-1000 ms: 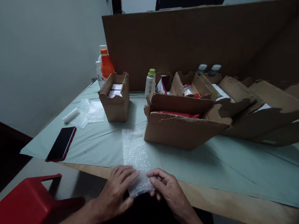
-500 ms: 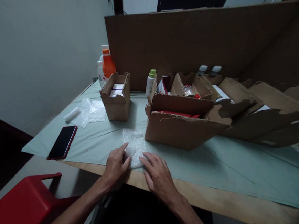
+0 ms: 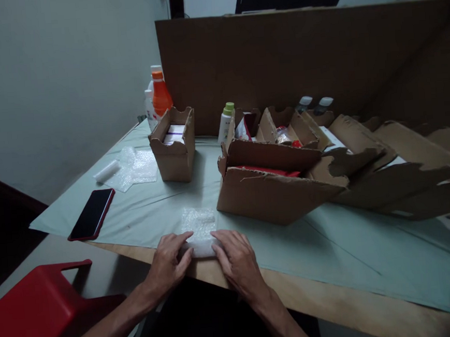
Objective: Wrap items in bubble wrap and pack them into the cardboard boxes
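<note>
A small sheet of clear bubble wrap lies at the table's front edge, its near end folded or rolled into a thicker band. My left hand grips the left end of that band between thumb and fingers. At the right end, my right hand has it in a similar grip. Some slim, pale object seems to show through the sheet's far part, too blurred to name. More bubble wrap pieces lie at the left of the table, one of them rolled up.
Left of my hands lies a phone. A cardboard box holding white-and-purple packs stands ahead, and larger cardboard bins fill the right. Orange and green-capped bottles stand behind. A red stool is at lower left.
The bubble wrap has come closer to the table edge, and its near end is now folded or rolled up. Both my hands have closed on its ends.
</note>
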Tool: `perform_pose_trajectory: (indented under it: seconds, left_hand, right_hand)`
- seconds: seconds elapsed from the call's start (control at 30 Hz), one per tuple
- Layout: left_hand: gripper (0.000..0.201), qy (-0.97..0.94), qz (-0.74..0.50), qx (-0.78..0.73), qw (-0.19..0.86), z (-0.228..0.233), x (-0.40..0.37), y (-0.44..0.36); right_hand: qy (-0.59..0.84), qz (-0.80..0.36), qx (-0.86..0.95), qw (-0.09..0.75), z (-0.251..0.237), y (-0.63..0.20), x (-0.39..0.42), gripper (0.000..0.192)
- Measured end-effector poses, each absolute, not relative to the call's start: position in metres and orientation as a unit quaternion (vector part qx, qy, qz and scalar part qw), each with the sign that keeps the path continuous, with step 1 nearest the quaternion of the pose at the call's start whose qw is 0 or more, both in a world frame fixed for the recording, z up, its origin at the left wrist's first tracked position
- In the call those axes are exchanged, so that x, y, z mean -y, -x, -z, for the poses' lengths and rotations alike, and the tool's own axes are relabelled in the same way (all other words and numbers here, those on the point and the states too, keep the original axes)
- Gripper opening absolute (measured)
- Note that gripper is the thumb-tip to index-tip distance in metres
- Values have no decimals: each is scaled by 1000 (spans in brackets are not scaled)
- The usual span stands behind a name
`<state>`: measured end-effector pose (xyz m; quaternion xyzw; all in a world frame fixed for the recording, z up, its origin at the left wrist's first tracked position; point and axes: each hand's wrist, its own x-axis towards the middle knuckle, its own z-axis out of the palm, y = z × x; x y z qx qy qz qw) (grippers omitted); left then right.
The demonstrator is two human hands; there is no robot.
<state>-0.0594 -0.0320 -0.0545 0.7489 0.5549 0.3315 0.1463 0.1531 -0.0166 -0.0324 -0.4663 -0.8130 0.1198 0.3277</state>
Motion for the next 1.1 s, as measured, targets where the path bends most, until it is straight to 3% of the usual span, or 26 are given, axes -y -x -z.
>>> perform_pose_trajectory:
  seconds: [0.17, 0.3, 0.5, 0.63, 0.8, 0.9, 1.1]
  left_hand:
    - [34, -752, -317, -569, 99, 61, 19, 61]
    - [36, -783, -326, -525, 71, 57, 26, 66]
    - [33, -777, -337, -513, 137, 52, 34, 74]
    - [34, -760, -327, -550, 113, 56, 15, 71]
    - [29, -732, -321, -593, 92, 55, -1, 70]
    - [32, -676, -381, -610, 162, 47, 8, 74]
    - [42, -527, -437, -580, 441, 36, 29, 61]
  right_hand:
    - [430, -53, 850, 301, 37, -152, 18, 26]
    - [415, -73, 864, 275, 41, -146, 17, 28]
    - [430, -164, 840, 286, 37, -145, 19, 20]
    - [464, -87, 826, 308, 35, -145, 22, 28]
    - [434, -60, 864, 249, 36, -135, 14, 31]
    - [459, -126, 831, 289, 39, -131, 2, 24]
    - [520, -280, 707, 390, 36, -133, 0, 18]
